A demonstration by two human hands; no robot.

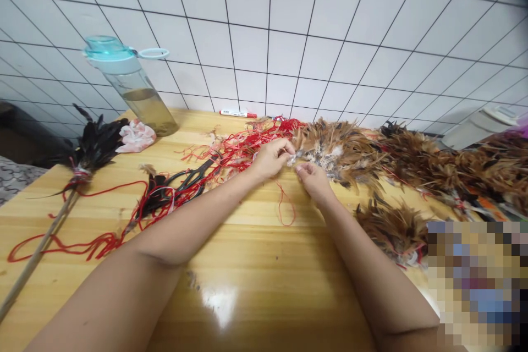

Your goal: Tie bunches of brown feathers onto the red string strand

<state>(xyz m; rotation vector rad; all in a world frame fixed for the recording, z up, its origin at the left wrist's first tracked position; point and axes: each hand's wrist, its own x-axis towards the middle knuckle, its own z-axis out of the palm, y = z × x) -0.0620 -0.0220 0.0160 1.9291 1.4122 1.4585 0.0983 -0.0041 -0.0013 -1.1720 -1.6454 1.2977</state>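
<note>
My left hand (271,159) is closed in a loose pinch at the left edge of a pile of brown feathers (342,146). Close beside it, my right hand (314,180) pinches with thumb and forefinger near the pale, fluffy feather ends. Whatever lies between the fingertips is too small to make out. A loop of thin red string (286,221) lies on the table just below both hands. Behind my left hand spreads a tangle of red strings (243,146). Black-handled scissors (192,177) rest partly under the strings, left of my left forearm.
At the left lie a black feather duster (99,143) on a stick and a crumpled tissue (137,135), near a water bottle (146,102). A marker (238,114) lies by the tiled wall. More brown feather bundles (437,162) and a whitish container (478,125) are at right.
</note>
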